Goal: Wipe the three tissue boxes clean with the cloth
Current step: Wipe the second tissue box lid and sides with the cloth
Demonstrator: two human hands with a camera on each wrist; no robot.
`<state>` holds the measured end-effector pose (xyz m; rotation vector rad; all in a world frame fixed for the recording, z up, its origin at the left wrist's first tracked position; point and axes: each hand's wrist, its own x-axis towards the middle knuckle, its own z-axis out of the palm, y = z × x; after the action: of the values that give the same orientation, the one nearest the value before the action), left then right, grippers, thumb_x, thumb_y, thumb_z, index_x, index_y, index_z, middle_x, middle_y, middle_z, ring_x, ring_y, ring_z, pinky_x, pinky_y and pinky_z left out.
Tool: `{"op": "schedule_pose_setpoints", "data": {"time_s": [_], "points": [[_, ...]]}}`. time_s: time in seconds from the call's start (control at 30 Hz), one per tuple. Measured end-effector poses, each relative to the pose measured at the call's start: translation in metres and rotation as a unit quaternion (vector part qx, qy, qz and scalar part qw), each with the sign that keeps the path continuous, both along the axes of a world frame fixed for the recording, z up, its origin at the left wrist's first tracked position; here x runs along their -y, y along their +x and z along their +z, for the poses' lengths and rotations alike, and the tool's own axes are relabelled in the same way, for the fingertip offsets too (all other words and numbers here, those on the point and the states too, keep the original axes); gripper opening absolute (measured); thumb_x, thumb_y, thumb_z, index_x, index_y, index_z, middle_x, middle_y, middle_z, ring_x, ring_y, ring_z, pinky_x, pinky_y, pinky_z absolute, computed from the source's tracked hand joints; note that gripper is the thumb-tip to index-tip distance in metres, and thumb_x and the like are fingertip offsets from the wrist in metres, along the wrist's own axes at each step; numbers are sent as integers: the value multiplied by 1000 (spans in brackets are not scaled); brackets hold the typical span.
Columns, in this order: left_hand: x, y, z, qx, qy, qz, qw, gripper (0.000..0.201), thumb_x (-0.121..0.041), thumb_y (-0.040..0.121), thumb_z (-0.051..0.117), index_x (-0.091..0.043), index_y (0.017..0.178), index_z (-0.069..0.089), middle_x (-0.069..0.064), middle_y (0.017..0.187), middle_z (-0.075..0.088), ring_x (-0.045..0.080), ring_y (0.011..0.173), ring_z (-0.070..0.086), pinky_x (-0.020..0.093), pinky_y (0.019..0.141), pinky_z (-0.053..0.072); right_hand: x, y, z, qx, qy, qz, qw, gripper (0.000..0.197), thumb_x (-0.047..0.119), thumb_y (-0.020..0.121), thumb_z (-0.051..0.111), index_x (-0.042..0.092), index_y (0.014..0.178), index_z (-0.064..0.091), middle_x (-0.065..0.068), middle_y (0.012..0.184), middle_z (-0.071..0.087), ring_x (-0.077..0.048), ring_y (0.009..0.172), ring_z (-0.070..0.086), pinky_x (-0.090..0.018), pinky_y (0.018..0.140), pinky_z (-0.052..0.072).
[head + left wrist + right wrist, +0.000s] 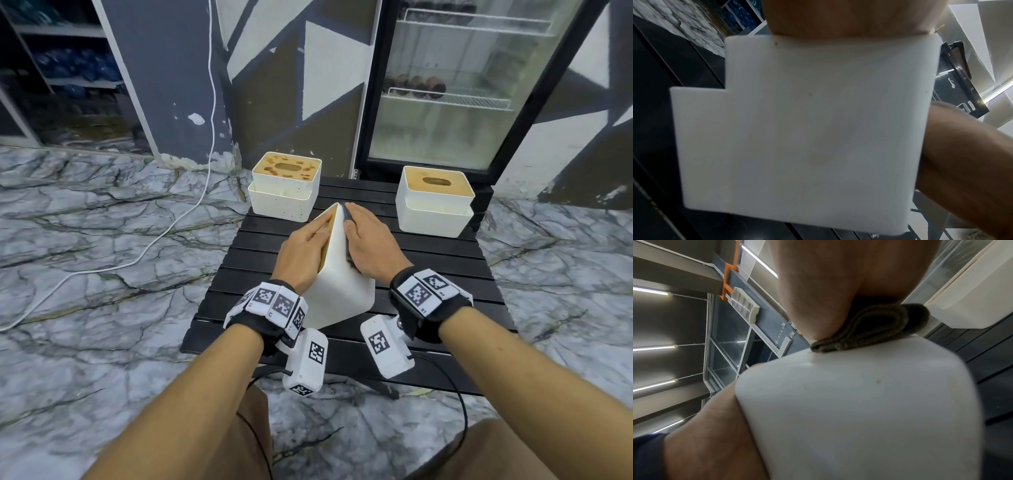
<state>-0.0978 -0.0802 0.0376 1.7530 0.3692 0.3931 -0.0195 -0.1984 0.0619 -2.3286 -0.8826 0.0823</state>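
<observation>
Marble-veined floor underfoot, low black slatted table (428,274) in front, glass-door fridge (455,85) behind it against a grey and white painted wall

Near tissue box (337,274) tipped up on the table, wooden top turned to the left, one white side wall turned up and to the right. Tilted that way, likely, to bring the side wall under the wiping hand

Left hand (305,253) laid against the wooden top, fingers straight, steadying the box; nothing gripped. Right hand (371,246) pressing a dark folded cloth (347,236) flat onto the white wall, fingers extended over it; from the right wrist view the fold sits squeezed between palm and box, close to the upper edge. Whether the thumb hooks round the cloth: cannot tell

Faint specks on the white plastic in both wrist views, so this wall probably not finished

Far left tissue box (286,186) upright at the table's back corner, brown stains over its top and specks down the front. Far right tissue box (435,202) upright at the other back corner, top looking cleaner. Both well apart from the hands, nothing between them and the tilted box

White cable (191,212) trailing over the floor left of the table, clear of the work
</observation>
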Motion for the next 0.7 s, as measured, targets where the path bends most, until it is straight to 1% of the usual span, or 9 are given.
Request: {"op": "schedule_pose_setpoints", "data": {"time_s": [0.1,0.27,0.33,0.37,0.43,0.47,0.53,0.6,0.7], "points": [[1,0,0,-7,4,2,1000,32,-48,100,48,-53,130,58,-19,137,60,9,127,53,41,115,37,7,2,-6,-14,-3,-17,1000,43,20,103,27,10,145,31,-5,151,34,-18,138,30,-21,109,17],[7,0,3,-21,24,6,999,35,-45,103,44,-48,136,55,-14,142,57,14,128,51,42,114,36,21,7,-21,-26,24,-38,999,38,18,101,28,10,135,44,-6,139,47,-20,126,42,-21,100,25],[11,1,4,-25,39,1,999,36,-44,104,43,-48,137,54,-14,143,56,15,128,50,41,114,36,27,10,-27,-36,32,-47,998,35,18,100,29,11,128,50,-6,131,51,-21,118,46,-25,97,30],[13,1,5,-26,46,-2,999,36,-44,104,42,-48,138,54,-13,143,56,15,128,50,38,113,36,31,11,-29,-37,33,-50,998,33,17,100,29,11,121,53,-6,125,54,-21,113,48,-26,93,32],[18,0,8,-28,56,-2,998,36,-42,105,42,-46,139,54,-12,142,56,15,127,51,33,108,36,38,13,-33,-35,25,-60,997,29,16,99,30,8,110,55,-7,115,57,-24,105,50,-27,85,33],[20,1,9,-29,61,-2,998,36,-41,105,41,-44,139,54,-11,143,56,16,127,51,32,106,36,42,13,-35,-33,18,-65,997,29,16,99,30,5,109,55,-9,113,58,-26,105,51,-27,83,33],[22,0,9,-31,71,-4,997,37,-40,106,41,-44,140,53,-10,143,56,17,126,51,32,106,37,51,12,-39,-30,-2,-76,997,30,14,99,31,3,112,55,-11,113,59,-29,107,51,-29,84,33],[23,0,10,-32,80,-12,996,37,-40,106,40,-45,140,52,-10,142,56,17,125,52,33,105,38,61,12,-47,-27,-28,-87,995,32,13,100,32,3,118,55,-14,116,59,-32,111,50,-33,92,34],[26,0,12,-32,92,-27,995,38,-41,106,39,-44,142,51,-11,142,56,16,125,52,30,100,36,79,13,-63,-26,-80,-96,992,34,14,99,35,4,126,53,-17,123,58,-32,116,49,-33,97,33]]}}
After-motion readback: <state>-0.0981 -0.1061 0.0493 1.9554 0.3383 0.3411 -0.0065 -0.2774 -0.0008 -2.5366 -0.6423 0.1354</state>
